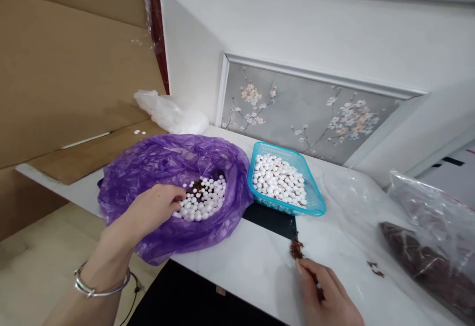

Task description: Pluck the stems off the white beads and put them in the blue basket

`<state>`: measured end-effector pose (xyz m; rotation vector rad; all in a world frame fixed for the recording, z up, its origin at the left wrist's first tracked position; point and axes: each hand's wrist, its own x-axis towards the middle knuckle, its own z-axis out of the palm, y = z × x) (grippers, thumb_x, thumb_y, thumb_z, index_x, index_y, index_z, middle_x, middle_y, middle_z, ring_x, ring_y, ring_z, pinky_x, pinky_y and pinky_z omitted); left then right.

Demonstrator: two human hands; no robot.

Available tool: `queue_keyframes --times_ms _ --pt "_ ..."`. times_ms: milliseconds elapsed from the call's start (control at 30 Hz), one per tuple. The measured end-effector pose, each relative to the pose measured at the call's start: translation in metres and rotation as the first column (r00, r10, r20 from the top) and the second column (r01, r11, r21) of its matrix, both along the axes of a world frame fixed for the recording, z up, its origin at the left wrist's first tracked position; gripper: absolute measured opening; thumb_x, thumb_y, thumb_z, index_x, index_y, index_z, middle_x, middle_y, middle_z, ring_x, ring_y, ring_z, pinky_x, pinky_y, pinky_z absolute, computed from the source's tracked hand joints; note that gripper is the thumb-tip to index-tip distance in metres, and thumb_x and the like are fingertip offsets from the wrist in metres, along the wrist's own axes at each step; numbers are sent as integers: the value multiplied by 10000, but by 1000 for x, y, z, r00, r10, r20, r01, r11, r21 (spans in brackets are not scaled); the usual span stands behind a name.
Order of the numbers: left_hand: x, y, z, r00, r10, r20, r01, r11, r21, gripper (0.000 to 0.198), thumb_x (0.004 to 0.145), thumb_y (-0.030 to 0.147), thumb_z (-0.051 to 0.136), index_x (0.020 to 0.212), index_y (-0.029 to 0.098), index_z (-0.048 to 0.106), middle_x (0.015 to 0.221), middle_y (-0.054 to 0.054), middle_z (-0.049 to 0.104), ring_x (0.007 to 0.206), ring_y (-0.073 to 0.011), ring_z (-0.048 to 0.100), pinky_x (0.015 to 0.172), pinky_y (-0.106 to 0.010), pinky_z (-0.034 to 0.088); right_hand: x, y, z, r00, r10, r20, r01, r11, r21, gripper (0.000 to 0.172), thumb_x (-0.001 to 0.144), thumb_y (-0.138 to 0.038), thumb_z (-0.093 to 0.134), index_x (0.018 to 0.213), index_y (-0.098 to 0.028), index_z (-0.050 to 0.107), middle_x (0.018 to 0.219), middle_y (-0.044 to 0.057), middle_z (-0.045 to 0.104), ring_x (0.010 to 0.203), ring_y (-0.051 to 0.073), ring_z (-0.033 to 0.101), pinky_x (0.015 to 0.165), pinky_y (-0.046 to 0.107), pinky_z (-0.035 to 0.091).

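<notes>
A purple plastic bag [156,167] lies open on the white table [256,261], with white round beads [204,200] and some dark red bits inside. My left hand [152,209] reaches into the bag, its fingertips touching the beads. At the bottom right, my right hand [326,296] pinches a small clump of dark red husk [296,249] just above the tabletop. A blue plastic basket [315,202] to the right of the bag holds many white beads [278,180].
A clear bag of dark red husks [430,261] lies at the right edge. Loose red scraps [375,269] lie near it. A crumpled white plastic bag [170,113] sits at the back by the wall. Cardboard sheets [67,78] lean at the left.
</notes>
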<state>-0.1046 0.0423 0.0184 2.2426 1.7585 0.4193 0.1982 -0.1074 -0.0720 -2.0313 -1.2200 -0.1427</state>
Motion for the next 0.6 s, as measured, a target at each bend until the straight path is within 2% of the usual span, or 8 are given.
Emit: queue_keyframes --times_ms 67,167,267,333,400,467,533,600 --pt "2 1 -2 997 -51 -54 51 999 -7 242 758 241 501 847 253 726 898 -53 749 862 -259 658 746 -300 427 1 -1 0 999 27 -18 -26 999 30 413 889 -547 383 858 -247 665 903 11 699 634 158 626 608 267 461" --pt "5 2 4 992 -126 -2 126 992 -3 255 805 237 465 831 230 719 868 -55 744 818 -248 655 747 -304 418 3 -1 1 995 53 -89 -47 997 62 370 880 -517 429 868 -245 680 920 17 705 716 174 646 676 267 476" --pt "11 -1 13 978 -102 182 98 995 30 208 812 269 521 860 220 717 881 -50 736 802 -243 645 727 -297 420 1 -2 3 965 113 -236 -90 990 104 332 862 -486 469 893 -240 689 976 30 702 876 205 646 796 281 473" --pt "20 -8 17 917 -72 393 79 997 0 177 805 314 584 883 222 714 884 -44 724 799 -231 633 707 -283 432 -3 -2 6 915 130 -381 -89 988 123 304 825 -484 528 900 -237 688 983 36 701 921 220 641 819 285 473" --pt "36 -18 14 756 -13 654 119 986 -117 173 783 338 648 903 230 710 856 -33 709 794 -205 623 703 -261 449 -11 -2 12 836 144 -529 -83 987 137 288 772 -482 604 886 -229 681 923 37 704 857 212 650 776 274 492" --pt "57 -31 5 499 125 857 241 930 -276 172 751 320 705 898 231 710 824 -17 692 785 -169 619 723 -238 469 -21 0 20 739 192 -646 -109 980 168 266 736 -461 658 846 -219 671 795 24 685 727 181 638 694 251 507" --pt "80 -45 -9 264 296 918 403 831 -384 140 728 284 740 845 211 716 805 -5 670 753 -127 611 734 -214 482 -31 2 29 640 275 -717 -172 961 216 222 745 -425 665 810 -213 662 690 2 643 629 147 599 612 225 501" --pt "102 -57 -25 139 449 882 533 717 -449 127 724 252 751 830 189 719 780 -1 647 712 -94 598 713 -187 488 -38 6 38 569 351 -744 -237 936 261 179 781 -389 645 793 -210 650 645 -13 609 596 127 566 580 210 484"
